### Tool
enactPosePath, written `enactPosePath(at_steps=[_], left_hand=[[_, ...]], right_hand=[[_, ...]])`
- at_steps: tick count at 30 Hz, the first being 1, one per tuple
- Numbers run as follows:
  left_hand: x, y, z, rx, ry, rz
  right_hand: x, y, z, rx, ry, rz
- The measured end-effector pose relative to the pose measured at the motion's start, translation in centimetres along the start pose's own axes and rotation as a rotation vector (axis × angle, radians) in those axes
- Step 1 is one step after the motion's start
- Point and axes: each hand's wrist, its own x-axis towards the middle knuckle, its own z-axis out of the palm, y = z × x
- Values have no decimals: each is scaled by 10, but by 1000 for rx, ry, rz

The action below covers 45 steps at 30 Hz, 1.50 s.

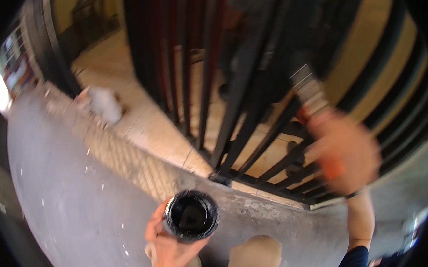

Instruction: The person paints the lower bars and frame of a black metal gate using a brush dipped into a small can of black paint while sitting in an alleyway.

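A round can (214, 212) with dark, glossy black paint inside is held low in front of me. My left hand (171, 252) wraps round its side and supports it. Up at the right, my right hand (353, 150), blurred by motion, grips a paintbrush (312, 90) with an orange handle and a pale metal ferrule. The brush's dark tip reaches up against the black bars of a metal gate (244, 91); whether it touches a bar I cannot tell.
The gate's lower rail runs close above a concrete ledge (256, 207). Light floor tiles (146, 132) lie beyond the bars. A blurred white, furry-looking shape (105, 105) is on the tiles at the left. Grey floor (76, 189) spreads around my knees (254, 257).
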Motion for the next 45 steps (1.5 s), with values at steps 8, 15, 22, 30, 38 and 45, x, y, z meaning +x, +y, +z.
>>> enactPosePath(at_steps=[8, 15, 22, 30, 38, 45], left_hand=[[129, 132, -75, -154, -470, -2], [309, 337, -184, -316, -974, 243], [466, 428, -251, -448, -1199, 426], [541, 412, -288, -565, -1323, 561], [563, 385, -311, -573, -1400, 603], [569, 363, -328, -522, -1346, 595]], right_hand=[[12, -60, -87, 271, -427, 711], [180, -56, -288, 35, -425, 1579], [300, 2, -335, -335, -555, 1753], [436, -40, -255, -712, -19, 1981], [421, -158, -184, -804, -104, 2300], [383, -186, -149, -699, -243, 2395]])
